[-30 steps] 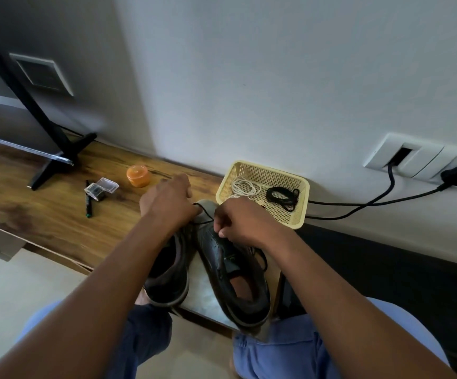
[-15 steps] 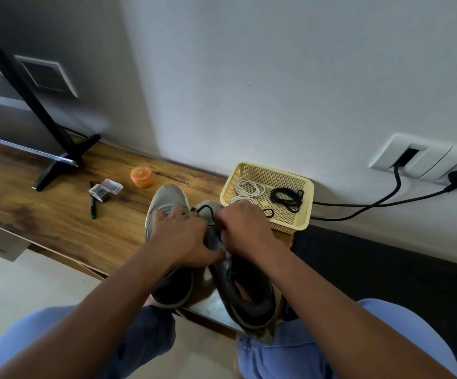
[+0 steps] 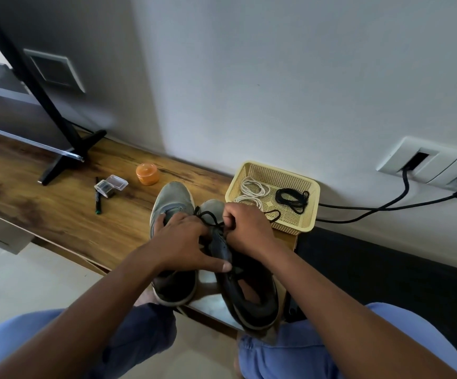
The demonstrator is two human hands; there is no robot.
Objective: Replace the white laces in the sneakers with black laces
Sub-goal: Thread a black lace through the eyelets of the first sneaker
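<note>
Two dark sneakers stand side by side at the near edge of the wooden counter (image 3: 57, 214), toes toward the wall. The left sneaker (image 3: 173, 203) shows a grey toe; the right sneaker (image 3: 245, 291) is darker and its open collar faces the person.

The left hand (image 3: 186, 242) lies across the gap between the two shoes, fingers spread over the left sneaker's tongue and the thumb stretched flat against the inner side of the right sneaker. The right hand (image 3: 245, 228) sits over the front of the right sneaker, its grip curled tight; it seems to be pinching the black lace (image 3: 208, 216), though the fingertips are tucked under and I cannot see the contact itself. That lace loops up just left of the right knuckles, and another stretch of it trails out past the hand toward the basket.

The yellow basket (image 3: 310, 214) stands just beyond the right hand, against the wall. Inside it lie the white laces (image 3: 252, 190), on the left, and a coiled second black lace (image 3: 293, 198), on the right.

Further left on the counter are an orange jar (image 3: 147, 174), a clear plastic case (image 3: 111, 185) and a pen (image 3: 98, 199).
</note>
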